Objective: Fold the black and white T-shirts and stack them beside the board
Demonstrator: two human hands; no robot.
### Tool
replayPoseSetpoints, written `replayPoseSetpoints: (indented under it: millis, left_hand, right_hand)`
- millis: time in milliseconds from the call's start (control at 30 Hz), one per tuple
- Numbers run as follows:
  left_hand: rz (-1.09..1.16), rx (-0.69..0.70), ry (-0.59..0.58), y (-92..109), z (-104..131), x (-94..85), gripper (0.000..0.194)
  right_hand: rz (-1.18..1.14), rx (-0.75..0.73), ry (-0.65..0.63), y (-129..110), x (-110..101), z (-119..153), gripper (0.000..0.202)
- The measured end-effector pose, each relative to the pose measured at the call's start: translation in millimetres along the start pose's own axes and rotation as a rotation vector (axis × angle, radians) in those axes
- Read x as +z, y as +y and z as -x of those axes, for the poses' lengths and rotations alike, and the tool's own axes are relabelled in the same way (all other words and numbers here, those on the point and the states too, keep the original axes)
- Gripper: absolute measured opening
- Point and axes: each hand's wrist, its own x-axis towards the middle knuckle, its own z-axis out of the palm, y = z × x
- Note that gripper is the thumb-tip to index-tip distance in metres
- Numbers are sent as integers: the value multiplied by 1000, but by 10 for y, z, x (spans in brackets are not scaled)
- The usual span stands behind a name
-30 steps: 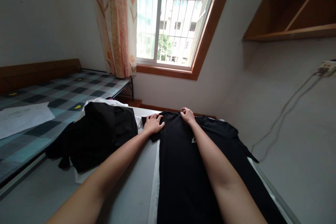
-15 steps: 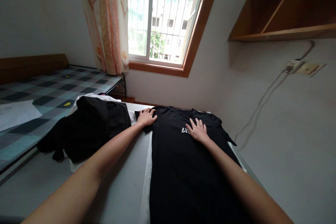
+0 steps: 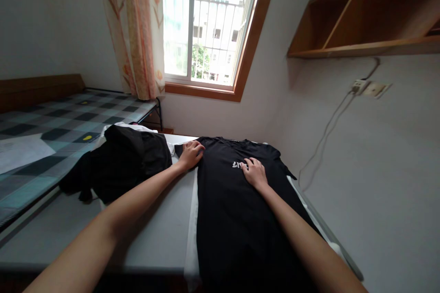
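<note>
A black T-shirt (image 3: pixel 227 219) lies spread flat, collar end away from me, with light lettering on its chest. My left hand (image 3: pixel 190 154) rests on the shirt at the left shoulder and sleeve, fingers bent a little and lying on the cloth. On the chest, beside the lettering and partly over it, sits my right hand (image 3: pixel 255 173), palm down with the fingers slightly curved. Neither hand appears to grip anything. White cloth (image 3: pixel 193 238) shows under the shirt's left edge.
Left of the shirt, a heap of black clothing (image 3: pixel 134 155) lies on the grey-white table (image 3: pixel 161 233). A checked bed (image 3: pixel 113 105) with a paper sheet (image 3: pixel 25 151) stands further left. A wall shelf (image 3: pixel 360 48) and a socket with cords (image 3: pixel 359 86) are on the right.
My right hand has slid slightly toward me over the chest, its fingers drawn closer together. The left hand stays at the sleeve with fingers a bit more bent. The view has shifted slightly.
</note>
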Motion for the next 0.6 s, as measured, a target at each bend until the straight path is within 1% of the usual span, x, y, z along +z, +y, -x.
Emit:
replayPoseSetpoints:
  millis: [67,167,233,333,400,467,533,600]
  left_hand:
    - [70,125,-97,84,109,-83,25]
    - [173,331,-295,230,324,-260,23]
    - [238,443,-399,324,487,-391,21]
    - [307,558,-495,435,712,-550,21]
    - [334,588,-546,489,823,-617,22]
    - [374,578,-584,529,898,-654,23]
    - [434,551,-604,557,946,-668,25]
    - [514,528,-618,575,982,-660,26]
  right_hand:
    - [-2,-1,-1,1,-23,46,48]
    - [-1,-53,-55,58,-111,152,46]
    - [29,-93,-84,157,-219,256,44]
    - [119,-87,-97,403,-441,459,40]
    - [160,-35,-112,609,-594,610,36]
    - [171,47,-137,814,-722,763,31]
    - [188,106,-169,988,-811,908,27]
    - [208,140,-191,1105,-860,1040,26]
